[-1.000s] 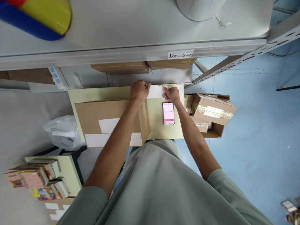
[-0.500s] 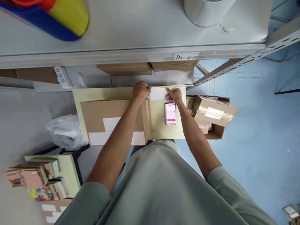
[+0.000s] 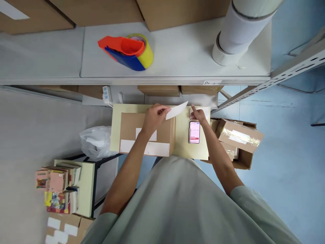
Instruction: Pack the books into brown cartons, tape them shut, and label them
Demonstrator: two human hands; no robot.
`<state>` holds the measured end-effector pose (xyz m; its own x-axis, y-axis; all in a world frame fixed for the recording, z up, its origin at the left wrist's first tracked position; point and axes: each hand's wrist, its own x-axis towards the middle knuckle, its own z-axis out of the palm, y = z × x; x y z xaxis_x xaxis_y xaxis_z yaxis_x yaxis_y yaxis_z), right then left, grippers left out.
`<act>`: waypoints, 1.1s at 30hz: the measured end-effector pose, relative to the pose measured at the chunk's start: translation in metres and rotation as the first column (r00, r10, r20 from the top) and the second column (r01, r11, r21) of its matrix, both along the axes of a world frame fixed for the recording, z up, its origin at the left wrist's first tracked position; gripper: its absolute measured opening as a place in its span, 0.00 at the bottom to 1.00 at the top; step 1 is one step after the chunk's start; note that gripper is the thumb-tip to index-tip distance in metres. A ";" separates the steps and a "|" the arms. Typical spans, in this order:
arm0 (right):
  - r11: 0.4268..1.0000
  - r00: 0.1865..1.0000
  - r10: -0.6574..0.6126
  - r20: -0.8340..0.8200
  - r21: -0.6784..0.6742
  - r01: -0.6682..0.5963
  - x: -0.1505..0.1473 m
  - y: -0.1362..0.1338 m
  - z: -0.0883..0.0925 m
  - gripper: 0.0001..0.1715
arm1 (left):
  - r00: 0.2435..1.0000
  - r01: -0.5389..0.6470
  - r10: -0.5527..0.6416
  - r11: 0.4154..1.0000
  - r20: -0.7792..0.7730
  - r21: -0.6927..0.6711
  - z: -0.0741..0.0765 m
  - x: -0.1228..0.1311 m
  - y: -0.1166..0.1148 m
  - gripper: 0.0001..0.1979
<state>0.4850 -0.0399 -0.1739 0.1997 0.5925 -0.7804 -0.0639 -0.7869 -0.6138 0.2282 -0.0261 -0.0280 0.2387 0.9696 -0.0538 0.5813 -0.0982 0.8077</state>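
My left hand (image 3: pixel 155 118) pinches one end of a white label (image 3: pixel 177 110), whose free end lifts to the right above the table. Under my left forearm lies a flat cardboard box (image 3: pixel 130 127) with white labels stuck on it. At the table's far right corner, my right hand (image 3: pixel 198 114) is partly curled around another white paper strip (image 3: pixel 206 112), which shows on both sides of the fingers; the exact grip is partly hidden. Just below this hand rests a phone (image 3: pixel 194 133) with a lit pink screen.
A cream table (image 3: pixel 189 150) carries these things. Beyond it, a grey shelf (image 3: pixel 175 56) holds a tape dispenser (image 3: pixel 132 52) and white rolls (image 3: pixel 235 32). Open cartons (image 3: pixel 240 135) stand at right. A plastic bag (image 3: pixel 96 142) and stacked books (image 3: pixel 58 189) are at left.
My left hand has raised the white label off the table and moved towards me, over the box. My right hand stays near the far right corner. The view has shifted, showing more shelf.
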 end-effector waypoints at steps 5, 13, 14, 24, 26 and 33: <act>0.958 0.873 0.043 -0.485 0.269 0.103 -0.021 -0.081 0.089 0.52 | 0.976 0.209 -0.219 0.937 0.004 0.279 0.035 -0.009 -0.079 0.13; 0.881 0.917 -0.174 -0.360 0.359 0.308 -0.045 -0.155 0.152 0.33 | 0.985 0.099 -0.118 0.984 0.129 0.146 0.047 0.003 -0.149 0.22; 0.868 0.922 -0.187 -0.340 0.381 0.317 -0.045 -0.158 0.155 0.32 | 0.978 0.046 -0.050 0.999 0.203 0.024 0.050 0.004 -0.152 0.28; 0.816 0.966 -0.142 -0.217 0.527 0.239 -0.035 -0.176 0.187 0.29 | 0.923 0.096 0.080 0.900 0.377 -0.425 0.084 0.007 -0.151 0.12; 0.814 0.966 -0.141 -0.217 0.530 0.238 -0.034 -0.178 0.190 0.29 | 0.929 0.085 0.083 0.900 0.360 -0.427 0.088 0.010 -0.153 0.10; 0.820 0.974 -0.127 -0.188 0.533 0.210 -0.033 -0.182 0.194 0.28 | 0.944 0.071 0.073 0.909 0.322 -0.412 0.095 0.015 -0.158 0.10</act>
<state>0.4519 -0.2215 0.0201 0.2514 0.8960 -0.3660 -0.2806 -0.2945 -0.9135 0.2432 -0.1845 0.0673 0.3111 0.8763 -0.3680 0.2810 0.2851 0.9164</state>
